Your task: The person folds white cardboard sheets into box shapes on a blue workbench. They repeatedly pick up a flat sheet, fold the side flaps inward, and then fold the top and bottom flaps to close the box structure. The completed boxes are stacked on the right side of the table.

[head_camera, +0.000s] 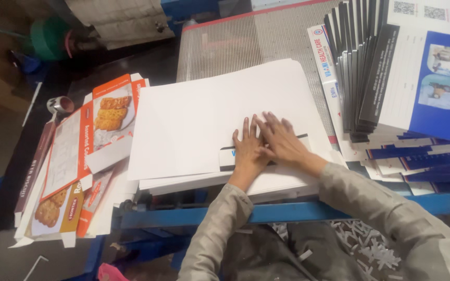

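Both hands pressed flat, fingers spread and gripping nothing, side by side on the white sheet stack near the centre of the view. Left hand lying palm down with fingers pointing to 12 o'clock; right hand angled toward 10 o'clock, its fingers just touching or slightly overlapping the left's. Beneath the palms, a printed flat sheet with a dark edge and a white panel, mostly hidden, possibly slid between the upper sheets of the stack. Grey sleeves reaching in from 6 o'clock.

Stack resting on the desk, seen as a blue metal edge running along 6 o'clock below the paper. At 12 o'clock from the hands, a grey mesh surface with a red border. At 2 o'clock, a fanned pile of dark-edged folders, and over them at 3 o'clock blue and white printed covers bearing small pictures. At 4 o'clock, more blue and white printed sheets spread flat. At 9 o'clock, well apart from the hands, flattened orange and white biscuit cartons lying in a loose heap, with a roll of tape just beyond at 10 o'clock. White paper trimmings scattered at 5 o'clock below the desk edge.
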